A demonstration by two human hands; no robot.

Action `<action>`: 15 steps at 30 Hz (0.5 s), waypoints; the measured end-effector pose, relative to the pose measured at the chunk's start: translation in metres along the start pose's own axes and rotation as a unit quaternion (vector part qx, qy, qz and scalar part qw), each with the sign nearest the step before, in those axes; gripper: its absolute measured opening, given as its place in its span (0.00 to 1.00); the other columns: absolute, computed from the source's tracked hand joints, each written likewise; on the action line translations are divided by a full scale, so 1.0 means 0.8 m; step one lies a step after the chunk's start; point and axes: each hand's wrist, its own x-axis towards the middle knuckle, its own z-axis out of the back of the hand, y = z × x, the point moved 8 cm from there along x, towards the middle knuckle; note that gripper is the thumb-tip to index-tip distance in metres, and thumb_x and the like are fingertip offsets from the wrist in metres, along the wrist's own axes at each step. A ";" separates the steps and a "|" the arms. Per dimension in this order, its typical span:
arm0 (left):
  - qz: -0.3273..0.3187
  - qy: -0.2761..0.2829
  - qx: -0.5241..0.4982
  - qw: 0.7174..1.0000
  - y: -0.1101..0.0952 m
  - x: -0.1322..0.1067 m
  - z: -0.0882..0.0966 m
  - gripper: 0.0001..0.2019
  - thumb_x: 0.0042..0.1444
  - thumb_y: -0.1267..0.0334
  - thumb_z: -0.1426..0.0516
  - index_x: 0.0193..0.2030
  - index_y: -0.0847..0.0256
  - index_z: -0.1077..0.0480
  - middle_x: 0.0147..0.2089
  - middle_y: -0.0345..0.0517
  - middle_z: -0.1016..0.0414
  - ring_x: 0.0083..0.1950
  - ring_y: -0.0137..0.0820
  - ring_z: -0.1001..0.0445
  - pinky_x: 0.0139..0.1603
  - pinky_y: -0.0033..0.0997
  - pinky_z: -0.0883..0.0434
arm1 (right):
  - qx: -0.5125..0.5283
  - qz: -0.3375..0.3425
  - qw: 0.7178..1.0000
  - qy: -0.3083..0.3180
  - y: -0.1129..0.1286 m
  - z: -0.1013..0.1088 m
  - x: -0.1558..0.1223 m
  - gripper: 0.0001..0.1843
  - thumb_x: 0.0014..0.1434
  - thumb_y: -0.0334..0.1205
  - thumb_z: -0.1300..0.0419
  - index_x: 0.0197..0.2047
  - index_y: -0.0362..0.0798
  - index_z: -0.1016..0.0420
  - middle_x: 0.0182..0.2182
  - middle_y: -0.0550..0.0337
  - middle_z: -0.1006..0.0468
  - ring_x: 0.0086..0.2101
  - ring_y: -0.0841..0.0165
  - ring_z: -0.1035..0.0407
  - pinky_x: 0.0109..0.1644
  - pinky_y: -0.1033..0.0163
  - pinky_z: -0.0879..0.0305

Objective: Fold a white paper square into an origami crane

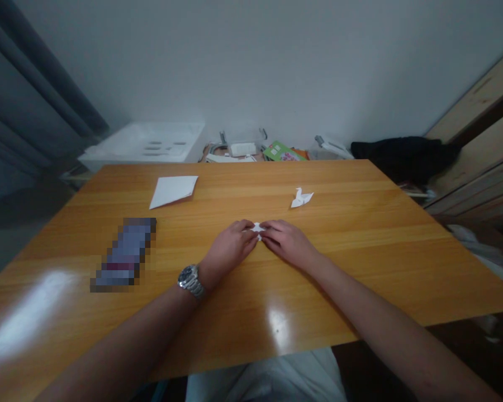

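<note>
A small piece of folded white paper (pixel 257 228) lies between my two hands at the middle of the table, mostly covered by fingers. My left hand (pixel 231 247), with a metal watch (pixel 190 281) on its wrist, pinches the paper's left side. From the other side, my right hand (pixel 291 244) grips it with thumb and fingers closed. Beyond my right hand stands a folded white paper bird (pixel 302 198) with a raised neck and a pointed tail.
The wooden table (pixel 381 240) carries a flat white paper sheet (pixel 174 190) at the back left and a blurred-out phone-like device (pixel 126 254) nearer me. Past the far edge are a white tray-like piece (pixel 151 142), a green booklet (pixel 283 152) and a dark cloth (pixel 402 157).
</note>
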 end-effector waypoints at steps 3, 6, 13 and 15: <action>-0.010 0.025 0.038 0.999 -0.007 -0.005 0.000 0.13 0.70 0.63 0.47 0.54 0.61 0.24 0.55 0.55 0.25 0.55 0.40 0.25 0.58 0.42 0.25 | -0.004 0.011 1.000 0.016 0.004 0.002 -0.005 0.13 0.69 0.36 0.42 0.52 0.45 0.20 0.56 0.46 0.22 0.53 0.57 0.26 0.58 0.50 0.28; -0.024 0.039 0.064 0.997 -0.010 -0.009 -0.002 0.14 0.71 0.62 0.48 0.54 0.63 0.24 0.56 0.55 0.25 0.55 0.41 0.24 0.59 0.44 0.25 | -0.010 0.009 0.999 0.034 0.005 0.002 -0.007 0.15 0.71 0.38 0.44 0.56 0.46 0.21 0.58 0.47 0.22 0.55 0.58 0.27 0.60 0.50 0.29; -0.031 0.070 0.058 0.995 -0.002 -0.017 -0.001 0.18 0.73 0.63 0.53 0.58 0.66 0.26 0.61 0.56 0.25 0.57 0.40 0.22 0.61 0.42 0.25 | -0.011 0.005 0.999 0.033 0.003 0.002 -0.012 0.18 0.71 0.40 0.45 0.58 0.45 0.22 0.59 0.46 0.23 0.58 0.57 0.28 0.63 0.48 0.30; -0.036 0.086 0.063 0.994 -0.002 -0.018 0.000 0.18 0.73 0.62 0.53 0.58 0.65 0.26 0.62 0.56 0.25 0.57 0.41 0.22 0.61 0.43 0.24 | -0.007 0.001 1.000 0.030 0.003 0.002 -0.014 0.18 0.71 0.40 0.45 0.58 0.45 0.22 0.59 0.45 0.23 0.58 0.57 0.28 0.63 0.48 0.30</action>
